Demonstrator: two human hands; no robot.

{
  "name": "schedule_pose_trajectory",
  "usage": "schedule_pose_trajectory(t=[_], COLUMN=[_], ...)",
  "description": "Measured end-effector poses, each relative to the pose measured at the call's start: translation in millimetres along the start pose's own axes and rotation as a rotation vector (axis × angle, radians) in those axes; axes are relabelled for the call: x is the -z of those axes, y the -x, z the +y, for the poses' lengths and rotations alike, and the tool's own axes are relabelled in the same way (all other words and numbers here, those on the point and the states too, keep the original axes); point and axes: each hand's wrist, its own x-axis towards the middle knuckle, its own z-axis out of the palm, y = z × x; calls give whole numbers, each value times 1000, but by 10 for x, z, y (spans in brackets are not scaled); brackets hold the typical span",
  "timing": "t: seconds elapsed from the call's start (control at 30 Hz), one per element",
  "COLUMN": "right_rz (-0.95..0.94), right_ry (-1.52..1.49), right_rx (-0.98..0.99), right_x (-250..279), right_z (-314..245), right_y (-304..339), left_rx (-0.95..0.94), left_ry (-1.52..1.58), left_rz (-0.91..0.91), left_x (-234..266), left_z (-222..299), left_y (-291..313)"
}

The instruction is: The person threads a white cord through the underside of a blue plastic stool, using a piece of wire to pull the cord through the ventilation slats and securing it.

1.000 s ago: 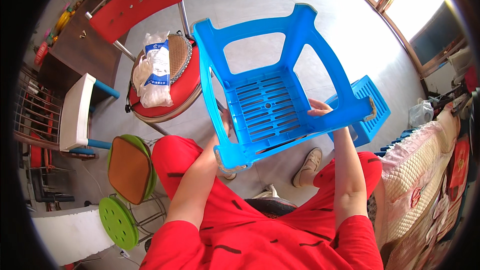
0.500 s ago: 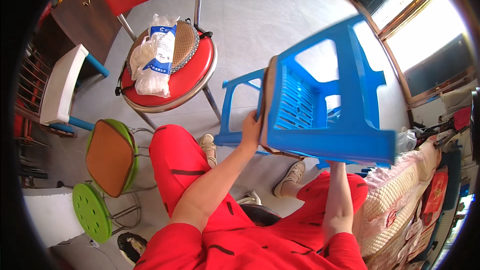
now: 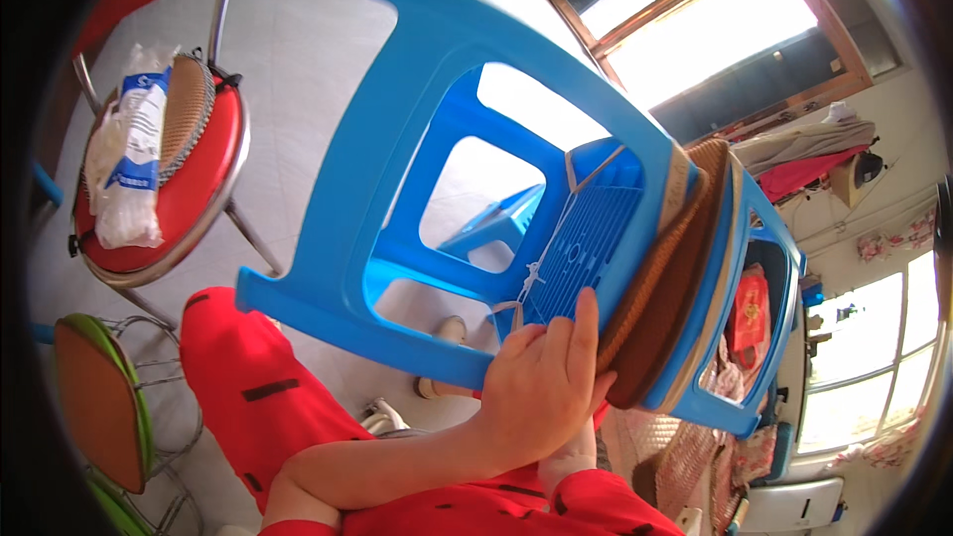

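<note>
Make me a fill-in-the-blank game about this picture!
1. The stool in the hands is coloured ____.
2. The left hand rests on the underside of the stool's ____.
3. The round brown cushion sits between two blue ____.
4. The plastic bag lies on a chair with a ____ seat.

Missing words: blue; seat; stools; red

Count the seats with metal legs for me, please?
2: a red chair holding a plastic bag at upper left, and a green-rimmed stool at lower left. Others may hide behind the blue stool.
</note>
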Motion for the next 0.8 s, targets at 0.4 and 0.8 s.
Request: schedule_pose_trajectory(t=[0.4, 0.8], right_rz=[47, 47], right_ry=[65, 99], right_rx=[-25, -30], right_x=[-32, -58], right_z=[-42, -105], right_y=[197, 189], left_rx=[-188, -96], left_ry=[-81, -13], left_rz=[81, 81], left_x=[0, -103], left_z=[225, 85], left_y=[179, 153])
